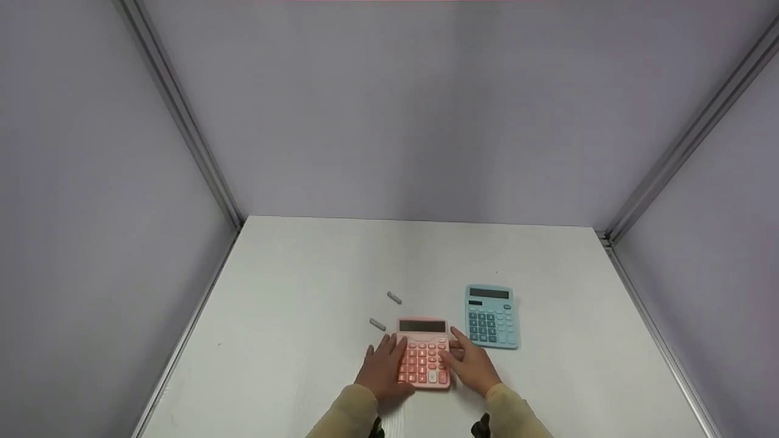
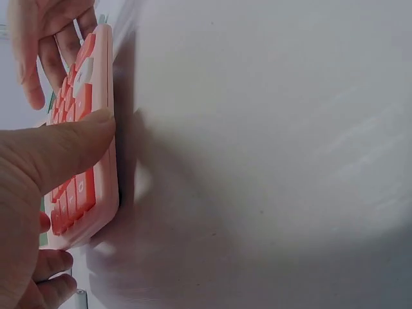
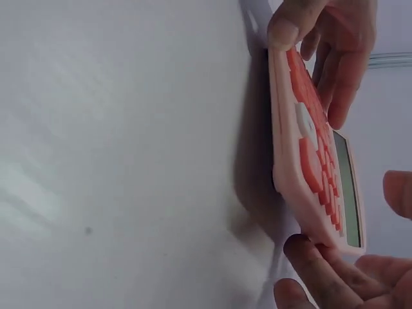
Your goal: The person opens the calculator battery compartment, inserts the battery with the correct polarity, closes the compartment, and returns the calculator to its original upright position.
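Note:
A pink calculator [image 1: 422,362] with red keys lies in front of the person, its dark display at the far end. My left hand [image 1: 382,368] grips it at the left; the thumb [image 2: 77,145] presses on the near edge and the fingers are round the left side. On the right side, my right hand [image 1: 473,366] touches the calculator's edge with its fingertips [image 3: 308,251]. The right thumb [image 3: 399,192] stands apart from the keys in the right wrist view. A shadow shows under the calculator's near edge; whether that edge is lifted I cannot tell.
A blue calculator [image 1: 492,316] lies face up just beyond the right hand. Two small grey cylinders, apparently batteries, lie beyond the left hand: one nearer [image 1: 377,324], one farther [image 1: 394,297]. Grey panels [image 1: 389,109] enclose the white table [image 1: 292,274] at the back and sides.

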`<state>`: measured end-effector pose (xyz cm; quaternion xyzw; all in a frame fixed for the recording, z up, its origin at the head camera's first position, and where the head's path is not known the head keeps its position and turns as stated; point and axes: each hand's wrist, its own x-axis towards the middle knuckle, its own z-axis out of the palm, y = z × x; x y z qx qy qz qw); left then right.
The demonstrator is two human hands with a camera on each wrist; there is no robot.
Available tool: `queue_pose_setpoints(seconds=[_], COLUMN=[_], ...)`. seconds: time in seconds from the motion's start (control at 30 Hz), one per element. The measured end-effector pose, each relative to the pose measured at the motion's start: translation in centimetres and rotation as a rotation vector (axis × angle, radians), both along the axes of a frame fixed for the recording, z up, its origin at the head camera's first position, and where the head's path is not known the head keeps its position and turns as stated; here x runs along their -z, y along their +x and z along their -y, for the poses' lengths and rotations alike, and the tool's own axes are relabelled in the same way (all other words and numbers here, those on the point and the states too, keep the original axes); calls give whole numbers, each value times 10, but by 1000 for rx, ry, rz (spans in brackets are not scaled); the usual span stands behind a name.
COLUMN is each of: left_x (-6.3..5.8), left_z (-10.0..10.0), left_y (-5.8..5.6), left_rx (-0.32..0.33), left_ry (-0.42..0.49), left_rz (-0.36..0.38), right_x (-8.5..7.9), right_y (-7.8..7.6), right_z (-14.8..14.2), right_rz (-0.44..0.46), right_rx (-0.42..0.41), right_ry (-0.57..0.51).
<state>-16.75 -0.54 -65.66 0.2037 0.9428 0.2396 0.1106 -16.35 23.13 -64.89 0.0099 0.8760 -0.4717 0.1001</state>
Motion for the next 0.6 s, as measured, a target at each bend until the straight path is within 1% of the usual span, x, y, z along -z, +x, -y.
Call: queue_pose_setpoints(seconds=[0.1,0.2,0.3,0.4,0.47,0.6], left_x=[1,3,5,7,8,11], left_z=[-1,-3,-5,-7,-9,-11], left_y=[0,1,2,3,3,3], left_rx=[1,-1,-2,-5,-1,11], left_ry=[2,3,6,10,9,6], left_rz=[3,15,25,31,25,7], right_x=[-3,-4,-4,-6,-8,-14], right_y=[-4,-8,-9,-8,-7,-6], right_z=[1,2,2,2,2,1], right_rz=[25,82,124,131,125,121], right_rx=[45,96,120,106,102,90], right_ry=[-27,-81,-127,-141,-133,-158])
